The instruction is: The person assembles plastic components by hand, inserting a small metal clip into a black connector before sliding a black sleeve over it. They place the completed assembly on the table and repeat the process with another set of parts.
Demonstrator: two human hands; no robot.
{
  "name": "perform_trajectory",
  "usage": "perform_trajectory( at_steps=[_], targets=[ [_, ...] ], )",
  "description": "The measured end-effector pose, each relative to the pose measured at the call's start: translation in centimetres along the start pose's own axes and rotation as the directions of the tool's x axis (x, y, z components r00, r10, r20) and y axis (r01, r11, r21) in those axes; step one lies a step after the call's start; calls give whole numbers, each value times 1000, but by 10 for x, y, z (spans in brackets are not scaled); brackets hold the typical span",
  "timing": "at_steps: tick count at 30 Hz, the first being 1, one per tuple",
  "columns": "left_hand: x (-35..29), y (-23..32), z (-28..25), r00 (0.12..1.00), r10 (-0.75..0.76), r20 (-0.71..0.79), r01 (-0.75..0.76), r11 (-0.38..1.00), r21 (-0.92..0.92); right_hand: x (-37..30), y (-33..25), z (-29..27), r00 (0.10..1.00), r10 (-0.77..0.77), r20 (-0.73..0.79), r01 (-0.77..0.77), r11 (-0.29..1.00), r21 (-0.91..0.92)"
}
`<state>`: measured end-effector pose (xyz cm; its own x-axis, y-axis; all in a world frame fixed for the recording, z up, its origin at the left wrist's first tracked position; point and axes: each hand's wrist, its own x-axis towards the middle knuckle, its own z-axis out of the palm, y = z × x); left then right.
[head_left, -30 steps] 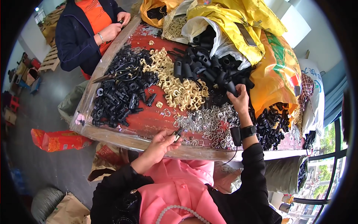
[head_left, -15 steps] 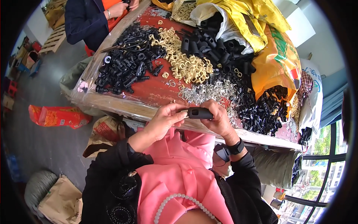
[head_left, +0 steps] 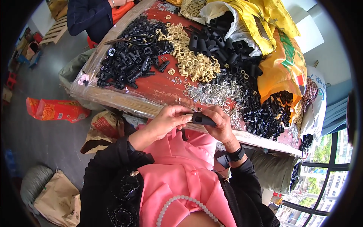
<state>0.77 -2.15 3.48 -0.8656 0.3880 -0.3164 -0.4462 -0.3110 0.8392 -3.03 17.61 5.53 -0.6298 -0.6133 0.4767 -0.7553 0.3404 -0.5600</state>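
Just off the table's near edge, a short black plastic tube (head_left: 204, 119) with an oval hole in its side lies between my hands. The fingers of my right hand (head_left: 220, 124) wrap its right end. At the tube's left end, the thumb and forefinger of my left hand (head_left: 168, 122) are pinched together; any small piece between them is too hidden to make out. Beyond my hands spread piles of silver metal clips (head_left: 215, 92), cream-coloured plastic buckles (head_left: 196, 68) and similar black tubes (head_left: 211, 43).
Black fittings (head_left: 132, 62) cover the table's left side. Small black clips (head_left: 268, 117) spill from an orange bag (head_left: 278, 66) at right, below a yellow bag (head_left: 261, 19). A person in dark sleeves (head_left: 89, 19) is at the far left corner. Bags, one red (head_left: 56, 109), lie on the floor.
The tube's right end has tipped slightly lower, and my left fingers press closer against its left end. My view has shifted a little. The other person's hands have moved towards the upper edge.
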Motion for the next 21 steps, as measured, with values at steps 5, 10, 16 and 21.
perform_trajectory(
  at_steps=[5, 10, 16, 21],
  targets=[
    [3, 5, -1, 997, -80, 10, 80, 997, -4, -4, 1, 6, 999, -47, -16, 45, 996, -77],
    [11, 5, -2, 998, -58, 15, 59, 998, -34, -8, 3, 12, 1000, 12, -16, -12, 1000, -21],
    [11, 15, -1, 987, -136, 90, 133, 990, 38, -22, -6, 27, 973, 183, -140, -176, 983, 62],
    [9, 11, -1, 990, -122, 72, 125, 992, -31, -16, -18, 20, 975, 216, -43, -213, 975, 66]
  ],
)
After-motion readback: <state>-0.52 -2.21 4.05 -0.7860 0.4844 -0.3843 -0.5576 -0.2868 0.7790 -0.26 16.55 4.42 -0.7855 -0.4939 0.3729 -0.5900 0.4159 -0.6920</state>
